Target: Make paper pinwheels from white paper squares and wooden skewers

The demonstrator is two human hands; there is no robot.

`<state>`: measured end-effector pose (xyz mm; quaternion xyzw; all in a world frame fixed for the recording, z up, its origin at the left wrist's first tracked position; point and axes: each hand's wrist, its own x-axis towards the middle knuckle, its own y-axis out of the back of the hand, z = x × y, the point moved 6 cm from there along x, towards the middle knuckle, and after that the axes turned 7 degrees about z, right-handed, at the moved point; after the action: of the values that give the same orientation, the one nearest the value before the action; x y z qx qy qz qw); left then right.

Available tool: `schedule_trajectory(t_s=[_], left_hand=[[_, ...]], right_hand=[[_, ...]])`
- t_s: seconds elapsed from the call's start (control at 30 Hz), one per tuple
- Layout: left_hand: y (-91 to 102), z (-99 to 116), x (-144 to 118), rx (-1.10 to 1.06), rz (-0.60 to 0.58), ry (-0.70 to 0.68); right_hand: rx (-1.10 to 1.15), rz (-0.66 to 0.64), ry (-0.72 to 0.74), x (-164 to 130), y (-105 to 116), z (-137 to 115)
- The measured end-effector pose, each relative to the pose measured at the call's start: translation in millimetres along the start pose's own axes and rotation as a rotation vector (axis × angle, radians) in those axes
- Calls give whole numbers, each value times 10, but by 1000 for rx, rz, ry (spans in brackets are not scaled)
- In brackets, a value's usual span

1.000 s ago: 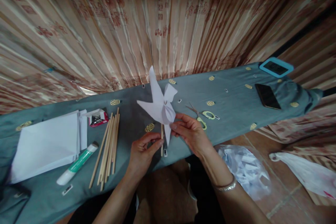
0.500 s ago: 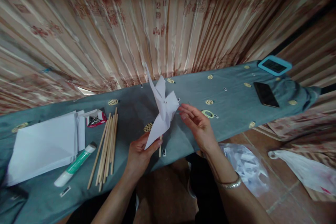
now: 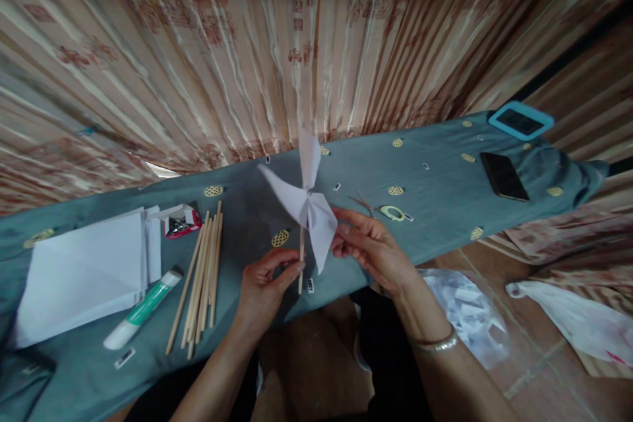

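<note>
Two hands, left hand point(image 3: 264, 283) pinching pinwheel point(image 3: 306, 208) stick, right hand point(image 3: 370, 247) beside blade

A white paper pinwheel point(image 3: 306, 201) stands upright on a thin wooden stick point(image 3: 301, 264), which the left hand point(image 3: 264, 287) pinches near its lower end. The right hand point(image 3: 373, 247) touches the pinwheel's lower right blade with its fingertips. Beneath lies a grey-blue cloth point(image 3: 435, 191), carrying a bundle of wooden sticks point(image 3: 200, 277), a glue stick point(image 3: 143, 310), stacked white paper point(image 3: 84, 273), scissors point(image 3: 383, 210) and a dark phone point(image 3: 503, 175).

Striped patterned curtain point(image 3: 208, 59), teal-clothed table point(image 3: 445, 178), tiled floor point(image 3: 539, 369)
</note>
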<state>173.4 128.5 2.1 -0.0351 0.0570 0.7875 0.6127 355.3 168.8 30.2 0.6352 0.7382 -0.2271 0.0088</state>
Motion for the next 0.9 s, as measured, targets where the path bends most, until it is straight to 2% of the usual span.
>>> schedule_trajectory(t_s=[0.07, 0.13, 0.33, 0.4, 0.67, 0.9], left_hand=[[-5, 5, -3, -1, -8, 9], [-8, 7, -7, 3, -13, 16], [-27, 8, -35, 7, -69, 38], [-34, 4, -53, 13, -87, 56], [-88, -23, -111, -106, -67, 225], [-110, 7, -91, -136, -60, 197]], right_hand=[[-15, -43, -52, -28, -13, -4], [-53, -29, -45, -25, 21, -20], [-167, 234, 180, 104, 234, -32], [-153, 282, 225, 134, 255, -18], [-15, 152, 235, 210, 67, 49], [67, 95, 156, 186, -14, 85]])
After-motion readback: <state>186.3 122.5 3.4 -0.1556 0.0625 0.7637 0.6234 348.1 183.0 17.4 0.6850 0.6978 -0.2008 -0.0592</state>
